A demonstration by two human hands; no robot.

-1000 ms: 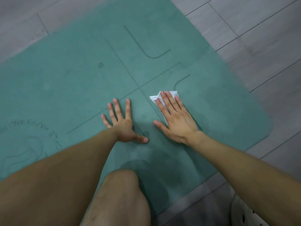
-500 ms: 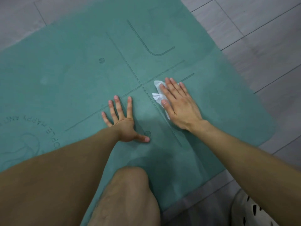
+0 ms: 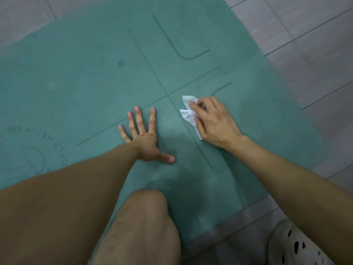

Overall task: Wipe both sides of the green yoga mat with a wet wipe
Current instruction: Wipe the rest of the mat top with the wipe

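Observation:
The green yoga mat (image 3: 91, 77) lies flat on the floor, printed side up with alignment lines and a round logo at the left. My left hand (image 3: 144, 137) rests flat on the mat with its fingers spread. To its right, my right hand (image 3: 214, 121) lies on a crumpled white wet wipe (image 3: 186, 111), its fingers curled and gathering the wipe against the mat. Part of the wipe is hidden under the palm.
Grey wood-look floor (image 3: 313, 54) surrounds the mat at the top and right. My bare knee (image 3: 147, 211) rests on the mat's near edge. A pale perforated clog (image 3: 294, 247) sits on the floor at the bottom right.
My right hand went forward with the wipe, then came back toward me a little, and its fingers went from flat to curled on the wipe. My left hand stayed planted.

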